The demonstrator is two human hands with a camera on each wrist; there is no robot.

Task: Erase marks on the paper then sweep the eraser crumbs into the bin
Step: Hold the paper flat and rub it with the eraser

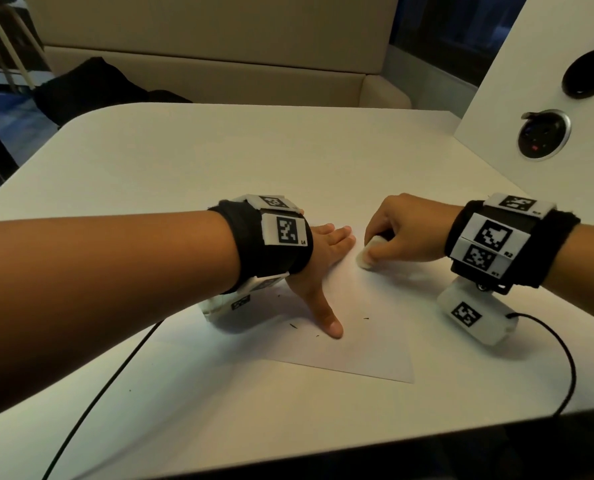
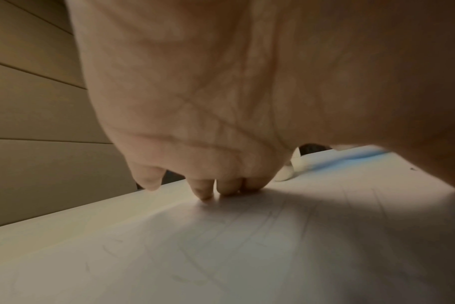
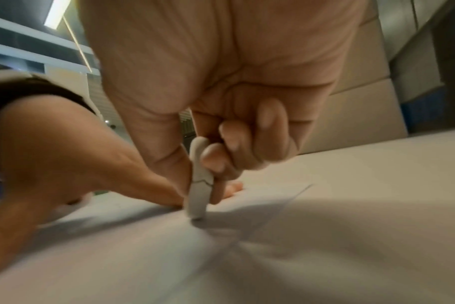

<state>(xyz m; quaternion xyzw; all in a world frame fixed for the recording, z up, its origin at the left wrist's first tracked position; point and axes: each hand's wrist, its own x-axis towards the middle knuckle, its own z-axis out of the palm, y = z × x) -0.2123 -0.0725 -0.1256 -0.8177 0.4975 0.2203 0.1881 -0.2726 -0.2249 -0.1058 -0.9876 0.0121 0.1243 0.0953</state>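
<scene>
The paper [image 1: 323,299] is showing plain white on a white table [image 1: 219,161], with tiny dark crumbs [image 1: 293,326] speckling it. The eraser [image 1: 366,257] is looking off-white. Both wristbands [image 1: 257,244] are showing black, carrying white tags with black square patterns. Black cables [image 1: 562,355] are trailing across. The bench [image 1: 202,64] behind is showing beige.

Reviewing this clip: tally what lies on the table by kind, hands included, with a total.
Hands: 2, left hand and right hand
Paper sheet: 1
Eraser: 1
Dark crumbs: several, too small to count
Total, crumbs aside: 4
</scene>
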